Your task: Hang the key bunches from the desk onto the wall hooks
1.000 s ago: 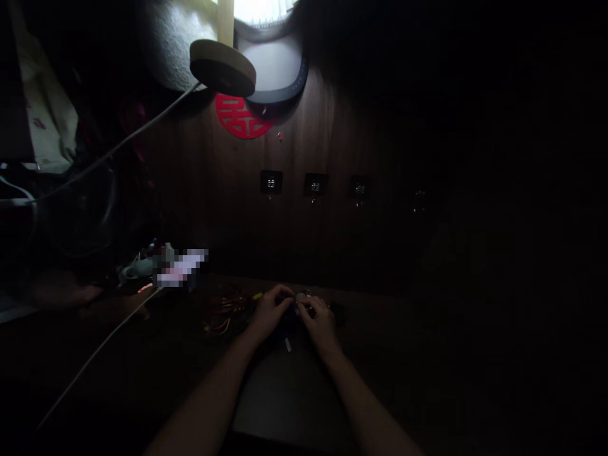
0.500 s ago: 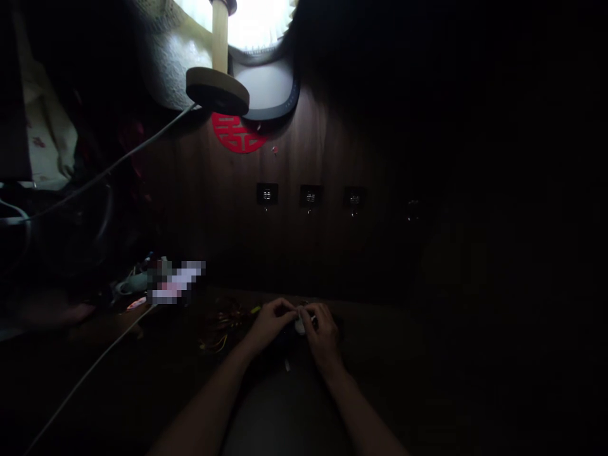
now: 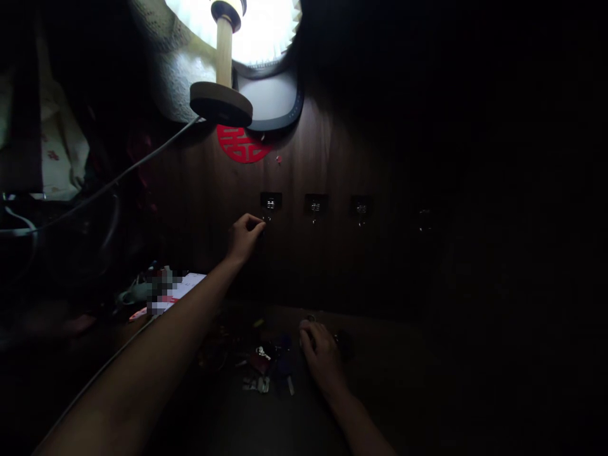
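Observation:
My left hand [image 3: 246, 235] is raised to the dark wooden panel, thumb and forefinger pinched together at the leftmost hook [image 3: 271, 202]. What sits in that pinch is too dark and small to name. Low on the tabletop, my right hand [image 3: 319, 345] has its fingers curled in, with something small and pale at its fingertips that I cannot make out. Left of it lie several keys [image 3: 262, 353], a dark red tag [image 3: 259, 363] and a blue item [image 3: 284, 365].
More hooks, such as this one [image 3: 316, 205], line the panel. Above are a red cut-out ornament [image 3: 243, 145] and a bright lamp with a wooden stem [image 3: 224, 54]. A white cable [image 3: 142, 163] runs left. Papers [image 3: 189, 286] lie at left.
My left hand has left my right hand and risen to the leftmost hook. My right hand stays low on the table. The keys between my arms now show.

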Demonstrator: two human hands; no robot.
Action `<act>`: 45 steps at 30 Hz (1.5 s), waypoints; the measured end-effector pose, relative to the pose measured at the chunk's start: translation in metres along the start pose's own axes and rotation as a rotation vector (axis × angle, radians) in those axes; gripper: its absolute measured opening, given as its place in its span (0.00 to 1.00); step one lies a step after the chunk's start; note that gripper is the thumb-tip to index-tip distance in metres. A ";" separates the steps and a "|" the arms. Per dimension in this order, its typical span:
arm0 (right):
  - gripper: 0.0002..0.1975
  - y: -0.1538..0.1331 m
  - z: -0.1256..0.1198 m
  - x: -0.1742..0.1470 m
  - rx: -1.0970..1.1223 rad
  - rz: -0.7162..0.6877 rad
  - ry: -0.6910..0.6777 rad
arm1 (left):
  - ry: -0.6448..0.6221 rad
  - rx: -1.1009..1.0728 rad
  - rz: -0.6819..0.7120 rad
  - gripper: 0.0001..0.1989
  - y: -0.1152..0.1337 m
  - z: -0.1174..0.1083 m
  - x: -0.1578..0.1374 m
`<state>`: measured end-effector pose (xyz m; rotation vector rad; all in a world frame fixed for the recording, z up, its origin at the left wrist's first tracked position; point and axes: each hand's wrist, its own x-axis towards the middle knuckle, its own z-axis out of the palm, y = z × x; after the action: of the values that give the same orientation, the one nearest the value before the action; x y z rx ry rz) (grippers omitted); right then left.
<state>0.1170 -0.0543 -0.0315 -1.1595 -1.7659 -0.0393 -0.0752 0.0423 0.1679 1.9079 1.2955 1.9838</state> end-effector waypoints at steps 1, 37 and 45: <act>0.11 -0.001 0.000 0.000 -0.007 0.001 -0.001 | 0.000 0.038 0.020 0.05 0.002 0.001 0.005; 0.10 -0.003 -0.004 0.001 -0.044 0.100 -0.093 | -0.115 0.291 -0.017 0.09 -0.014 0.015 -0.013; 0.10 -0.001 -0.001 0.001 -0.055 0.097 -0.115 | -0.209 0.149 -0.072 0.08 -0.045 0.011 -0.061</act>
<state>0.1170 -0.0545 -0.0293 -1.3085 -1.8161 0.0383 -0.0744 0.0399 0.0917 2.0367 1.4650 1.6456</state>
